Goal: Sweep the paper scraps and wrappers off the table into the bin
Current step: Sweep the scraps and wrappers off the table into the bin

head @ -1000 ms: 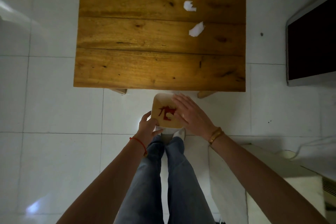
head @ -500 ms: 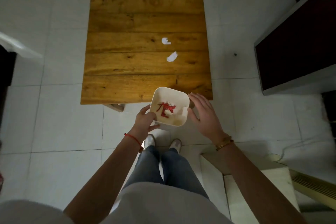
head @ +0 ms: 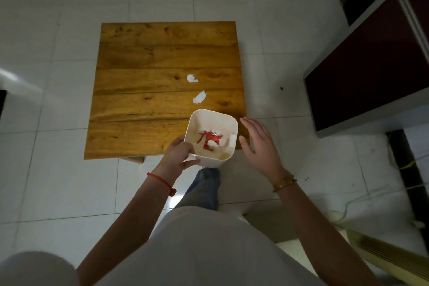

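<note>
A small white bin (head: 210, 121) hangs over the near right corner of the wooden table (head: 144, 109). Inside it lie red wrapper pieces (head: 209, 138) and white paper bits. My left hand (head: 177, 154) grips the bin's near left rim. My right hand (head: 258, 144) hovers just right of the bin with fingers spread, not touching it. Two white paper scraps rest on the table beyond the bin: one torn scrap (head: 192, 78) farther back, one crumpled scrap (head: 199, 97) closer.
White tiled floor (head: 46, 169) surrounds the table. A dark cabinet with a pale frame (head: 371, 72) stands at the right. A white cable (head: 362, 199) and a beige radiator-like unit (head: 383, 253) lie at the lower right.
The bin has risen from near my feet to over the table's near right corner. My right hand has let go of it and opened beside it. The view has pulled back.
</note>
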### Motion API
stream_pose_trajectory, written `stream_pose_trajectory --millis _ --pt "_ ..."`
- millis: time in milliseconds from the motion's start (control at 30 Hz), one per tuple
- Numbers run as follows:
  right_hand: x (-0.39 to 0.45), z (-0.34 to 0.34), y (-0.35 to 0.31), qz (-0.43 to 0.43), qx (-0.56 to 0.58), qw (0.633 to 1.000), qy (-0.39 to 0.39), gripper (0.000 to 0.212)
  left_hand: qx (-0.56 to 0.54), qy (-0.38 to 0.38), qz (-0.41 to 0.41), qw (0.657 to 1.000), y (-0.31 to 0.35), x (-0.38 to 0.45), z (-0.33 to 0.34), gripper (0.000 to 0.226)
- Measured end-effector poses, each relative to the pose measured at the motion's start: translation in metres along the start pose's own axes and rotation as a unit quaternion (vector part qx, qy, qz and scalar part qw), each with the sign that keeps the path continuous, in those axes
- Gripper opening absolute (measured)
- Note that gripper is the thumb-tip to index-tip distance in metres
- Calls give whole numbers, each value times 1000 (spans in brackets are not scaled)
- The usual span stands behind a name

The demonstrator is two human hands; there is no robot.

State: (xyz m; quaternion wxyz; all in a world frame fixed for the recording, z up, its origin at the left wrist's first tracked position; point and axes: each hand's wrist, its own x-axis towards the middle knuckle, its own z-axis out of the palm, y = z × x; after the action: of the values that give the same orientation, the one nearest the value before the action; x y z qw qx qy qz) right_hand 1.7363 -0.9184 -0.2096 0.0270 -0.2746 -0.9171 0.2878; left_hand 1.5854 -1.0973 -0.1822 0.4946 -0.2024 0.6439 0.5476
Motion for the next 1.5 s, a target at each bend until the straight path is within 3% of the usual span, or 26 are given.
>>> stream_pose_trajectory --millis 567,800,967,1200,1367,1500 --pt "193 -62 16 -111 -21 991 -70 51 -112 72 17 991 91 42 55 59" --pt "266 -69 23 -210 -31 969 -129 49 -178 129 23 975 104 55 74 58" --pt "322 -71 34 -313 -49 928 -197 49 -266 185 18 946 104 64 112 59" --pt "397 -81 49 -450 -71 837 -303 48 -391 278 12 877 97 74 190 59" --pt "425 -83 58 -496 -75 794 -343 48 -464 310 18 830 89 74 242 58" --pt "430 -78 65 -525 -77 767 -360 48 -483 318 21 816 81 70 275 50"
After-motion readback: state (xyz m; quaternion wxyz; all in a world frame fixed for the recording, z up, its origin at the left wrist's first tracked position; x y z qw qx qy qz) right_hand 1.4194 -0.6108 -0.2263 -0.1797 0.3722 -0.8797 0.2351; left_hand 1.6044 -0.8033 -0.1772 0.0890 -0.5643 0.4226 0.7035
